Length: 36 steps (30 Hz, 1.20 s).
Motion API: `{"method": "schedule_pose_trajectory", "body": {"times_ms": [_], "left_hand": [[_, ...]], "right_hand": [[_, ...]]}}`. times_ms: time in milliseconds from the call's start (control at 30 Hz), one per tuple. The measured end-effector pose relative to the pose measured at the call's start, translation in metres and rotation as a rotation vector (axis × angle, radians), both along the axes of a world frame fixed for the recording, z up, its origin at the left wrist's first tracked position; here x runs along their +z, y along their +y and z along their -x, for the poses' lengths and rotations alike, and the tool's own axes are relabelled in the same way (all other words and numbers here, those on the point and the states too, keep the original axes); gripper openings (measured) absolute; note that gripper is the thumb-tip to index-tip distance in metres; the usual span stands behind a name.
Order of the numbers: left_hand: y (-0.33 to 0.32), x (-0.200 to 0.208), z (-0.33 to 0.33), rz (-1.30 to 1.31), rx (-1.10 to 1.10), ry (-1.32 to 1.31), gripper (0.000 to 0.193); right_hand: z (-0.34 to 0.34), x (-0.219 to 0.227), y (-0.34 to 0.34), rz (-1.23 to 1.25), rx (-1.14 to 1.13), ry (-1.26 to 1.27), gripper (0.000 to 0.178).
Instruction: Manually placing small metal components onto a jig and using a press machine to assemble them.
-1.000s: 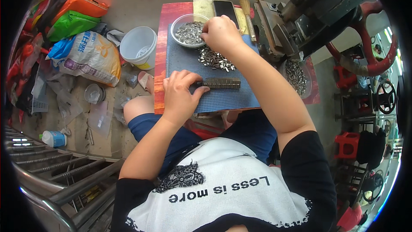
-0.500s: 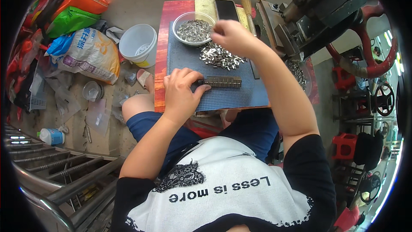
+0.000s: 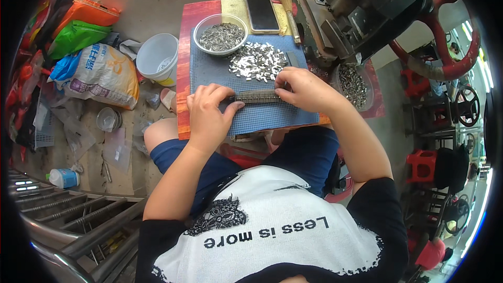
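Observation:
A long dark metal bar with a row of slots lies across the blue ribbed mat. My left hand is closed round its left end, thumb on the near side. At the right end, the fingers and thumb of my right hand are closed on the bar; whether a small piece is also between them is hidden. Just beyond the bar lies a loose heap of short, shiny metal pieces. Behind the heap on the left, a clear plastic bowl holds many thin metal pins.
A phone on a yellow cloth and a brush lie at the table's back. A dark machine and a tub of metal parts stand right. At left are a white bucket and a stuffed sack.
My right hand has come from beside the bowl down to the bar's right end. My left hand stays on the left end. The whole view has shifted slightly.

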<state>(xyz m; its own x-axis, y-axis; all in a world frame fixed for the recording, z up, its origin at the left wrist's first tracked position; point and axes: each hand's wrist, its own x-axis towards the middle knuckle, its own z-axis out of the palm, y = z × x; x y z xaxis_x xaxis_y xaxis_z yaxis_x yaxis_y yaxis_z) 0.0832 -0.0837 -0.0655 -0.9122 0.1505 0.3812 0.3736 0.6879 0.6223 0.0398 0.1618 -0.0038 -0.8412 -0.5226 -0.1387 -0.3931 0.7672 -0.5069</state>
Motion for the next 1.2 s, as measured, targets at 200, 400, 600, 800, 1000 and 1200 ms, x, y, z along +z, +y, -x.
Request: {"method": "schedule_pose_trajectory", "body": {"times_ms": [200, 400, 600, 800, 1000, 1200], "left_hand": [[-0.001, 0.001, -0.001, 0.003, 0.007, -0.007, 0.020], [0.000, -0.001, -0.001, 0.007, 0.008, -0.011, 0.021], [-0.005, -0.007, -0.003, -0.077, 0.029, 0.030, 0.017], [-0.003, -0.006, -0.003, -0.089, 0.028, 0.014, 0.016], [0.000, -0.002, -0.002, -0.045, 0.025, 0.008, 0.019], [-0.002, 0.004, -0.001, -0.015, -0.010, -0.051, 0.020]], "right_hand": [[-0.006, -0.001, 0.003, 0.196, -0.230, -0.035, 0.017], [-0.009, -0.037, 0.011, -0.209, -0.547, 0.406, 0.029], [-0.016, -0.025, 0.009, 0.258, -0.429, 0.432, 0.023], [-0.022, -0.012, -0.017, 0.269, 0.079, 0.318, 0.024], [-0.014, -0.020, -0.018, 0.261, 0.136, 0.300, 0.023], [-0.016, -0.015, -0.019, 0.259, 0.165, 0.285, 0.024]]}}
